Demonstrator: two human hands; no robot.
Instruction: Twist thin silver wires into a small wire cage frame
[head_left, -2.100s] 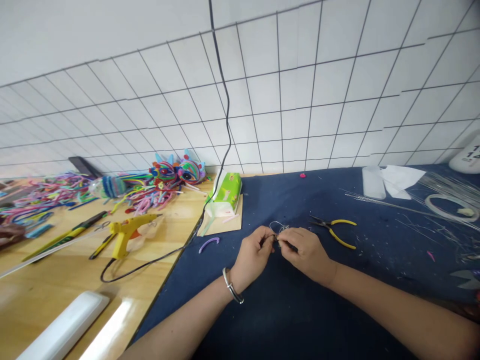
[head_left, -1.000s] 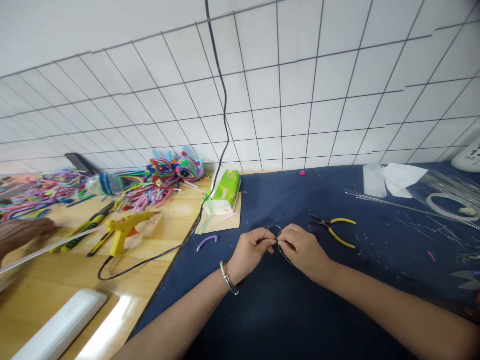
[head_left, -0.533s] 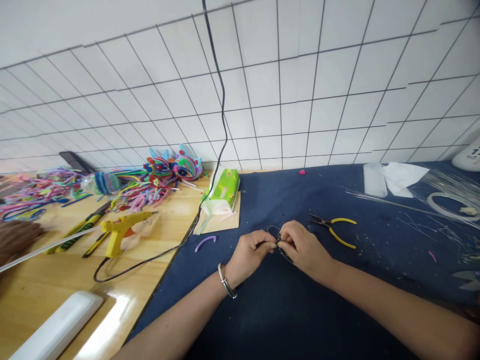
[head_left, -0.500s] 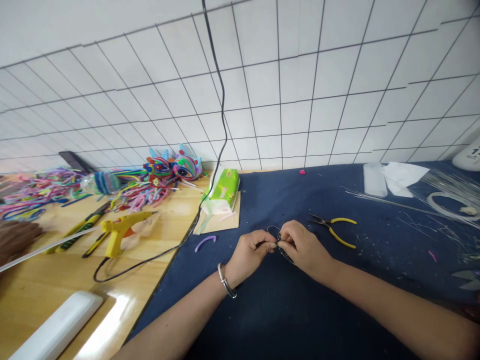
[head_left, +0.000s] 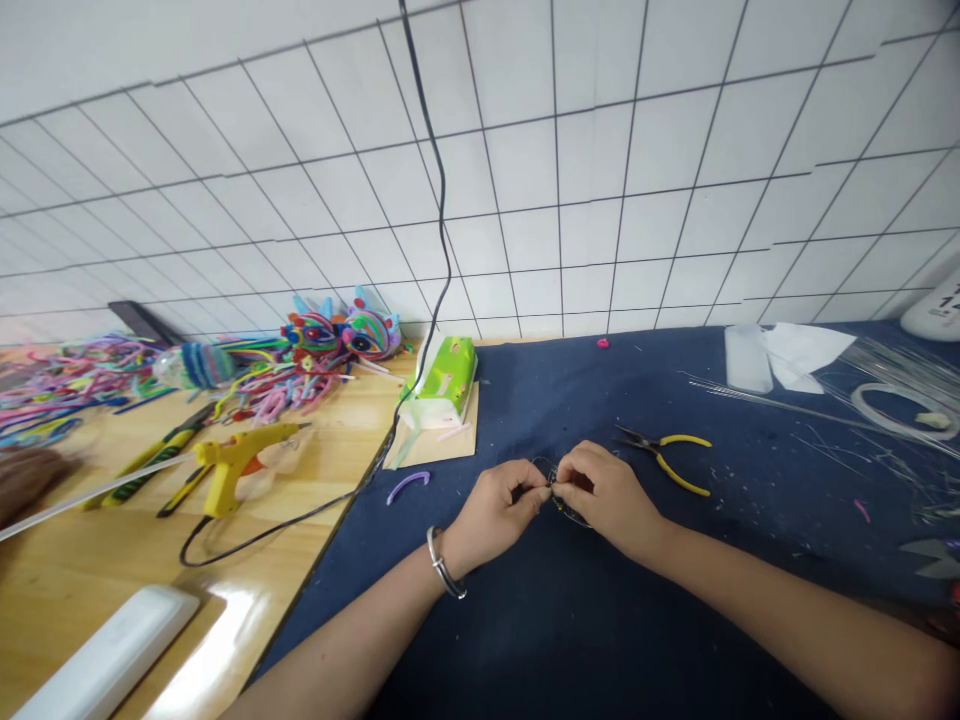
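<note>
My left hand (head_left: 501, 508), with a silver bangle (head_left: 444, 563) at the wrist, pinches at a small piece of thin looped wire (head_left: 570, 514). Facing it, my right hand (head_left: 606, 500) pinches the same wire, the fingertips of both hands almost touching. The wire curls behind and below the right fingers, and part of it is hidden by them. Just beyond the right hand lie yellow-handled pliers (head_left: 684, 463), their dark jaws pointing left and handles apart. A short purple curved strip (head_left: 408, 486) rests on the dark blue cloth (head_left: 525, 630) left of my hands.
On the wooden table at left lie a yellow glue gun (head_left: 229, 468), its black cord (head_left: 285, 522), cutters, colourful pipe cleaners (head_left: 97, 385) and a white case (head_left: 112, 660). A green tissue pack (head_left: 448, 375) stands behind. Straight wires (head_left: 780, 398) lie at right. Another person's blurred hand (head_left: 30, 480) shows far left.
Both hands stay pinched on the wire, with only slight finger movement. The whole view has shifted slightly. At far left, the other person's hand has moved a little to the left.
</note>
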